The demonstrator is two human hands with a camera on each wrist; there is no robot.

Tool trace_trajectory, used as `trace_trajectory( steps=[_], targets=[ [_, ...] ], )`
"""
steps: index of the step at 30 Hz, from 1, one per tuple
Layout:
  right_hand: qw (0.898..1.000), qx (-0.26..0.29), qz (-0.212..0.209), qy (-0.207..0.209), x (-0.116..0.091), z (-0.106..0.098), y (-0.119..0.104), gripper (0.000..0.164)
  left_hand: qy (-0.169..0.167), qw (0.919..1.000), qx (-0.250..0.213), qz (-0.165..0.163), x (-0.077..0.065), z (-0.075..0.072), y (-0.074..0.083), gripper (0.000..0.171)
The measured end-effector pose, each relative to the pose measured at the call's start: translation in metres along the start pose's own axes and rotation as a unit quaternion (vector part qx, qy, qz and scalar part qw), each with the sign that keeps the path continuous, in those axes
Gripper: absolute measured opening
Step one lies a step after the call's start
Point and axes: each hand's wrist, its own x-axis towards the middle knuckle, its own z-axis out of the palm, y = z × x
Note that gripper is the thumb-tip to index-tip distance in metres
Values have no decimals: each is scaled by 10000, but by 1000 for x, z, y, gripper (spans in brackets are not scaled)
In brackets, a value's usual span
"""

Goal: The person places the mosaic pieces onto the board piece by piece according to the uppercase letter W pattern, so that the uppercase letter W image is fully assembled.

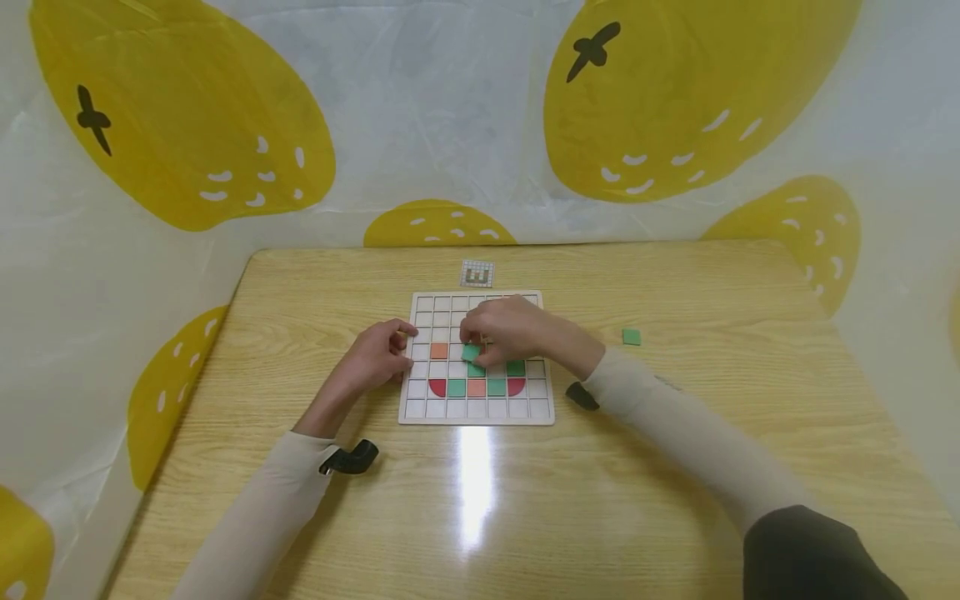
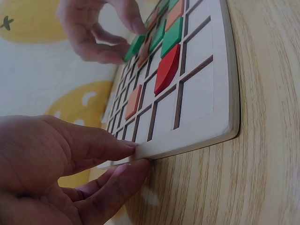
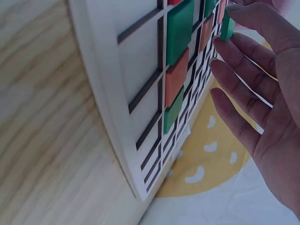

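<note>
A white grid board (image 1: 416, 412) lies on the table with green, orange and red tiles set in its cells. My right hand (image 1: 510, 327) is over the middle of the board and pinches a green square tile (image 3: 228, 26) between thumb and fingertip. The other fingers of that hand are spread apart in the right wrist view. My left hand (image 1: 375, 354) holds the board's left edge with thumb and finger, as the left wrist view shows. Near it sit an orange tile (image 1: 438, 351) and a red rounded tile (image 2: 167, 70). The right hand hides some cells.
A small pattern card (image 1: 477, 273) lies behind the board. One loose green tile (image 1: 632, 337) is on the wooden table (image 1: 315, 275), right of the board. A sheet printed with yellow fruit (image 1: 187, 117) hangs behind and beside the table.
</note>
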Motion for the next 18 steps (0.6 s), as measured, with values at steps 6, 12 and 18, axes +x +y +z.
trace_trajectory(
  steps=[6,12,18],
  targets=[
    [9998,-139,15,-154,8,2,-6,23,-10,10000,-45,-53,2,0,0,45],
    [9994,-115,98,-321,16,1,-12,28,-27,10000,-52,-53,2,-1,0,45],
    [9989,-122,77,-450,25,2,-18,27,-53,10000,-16,-37,1,-2,2,45]
  ],
)
